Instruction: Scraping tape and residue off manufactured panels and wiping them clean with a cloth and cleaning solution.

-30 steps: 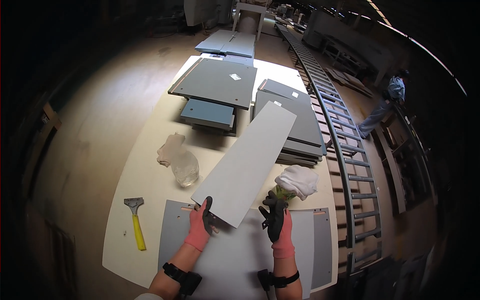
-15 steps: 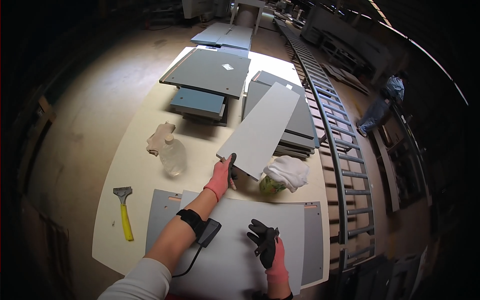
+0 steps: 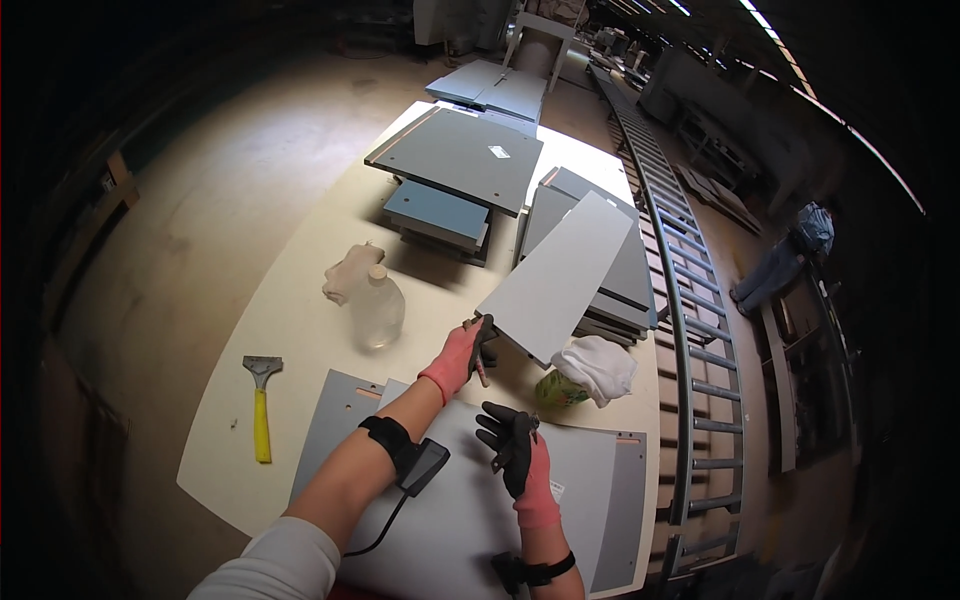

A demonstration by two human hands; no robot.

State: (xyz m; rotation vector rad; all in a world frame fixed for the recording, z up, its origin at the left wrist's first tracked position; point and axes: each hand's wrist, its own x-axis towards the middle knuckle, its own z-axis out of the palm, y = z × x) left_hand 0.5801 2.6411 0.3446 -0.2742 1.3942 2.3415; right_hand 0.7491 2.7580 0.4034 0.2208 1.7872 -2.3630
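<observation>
My left hand (image 3: 462, 355), in a pink glove with black palm and fingers, is closed at the near left corner of a narrow light grey panel (image 3: 560, 270). A thin stick-like thing (image 3: 482, 374) shows below its fingers; I cannot tell what it is. The panel slopes away across a stack of grey panels (image 3: 645, 262). My right hand (image 3: 522, 460), gloved alike, has its fingers spread while a small dark strip-shaped tool (image 3: 500, 462) lies across its palm. Beneath it is a wide light grey panel (image 3: 450, 490), lying over a darker grey panel (image 3: 626, 500).
On the cream table (image 3: 225, 430) are a scraper with yellow handle (image 3: 262, 425), a clear bottle (image 3: 377, 312), a beige cloth (image 3: 350, 272), and a white cloth (image 3: 600, 368) over a green container (image 3: 560, 390). Another panel stack (image 3: 455, 155) stands behind. A roller conveyor (image 3: 705, 340) runs along the right; a person (image 3: 800, 245) is beyond.
The whole view has shifted, with most things now farther right. My right hand has moved up toward my left hand, its palm more exposed. My left hand stays at the narrow panel's corner.
</observation>
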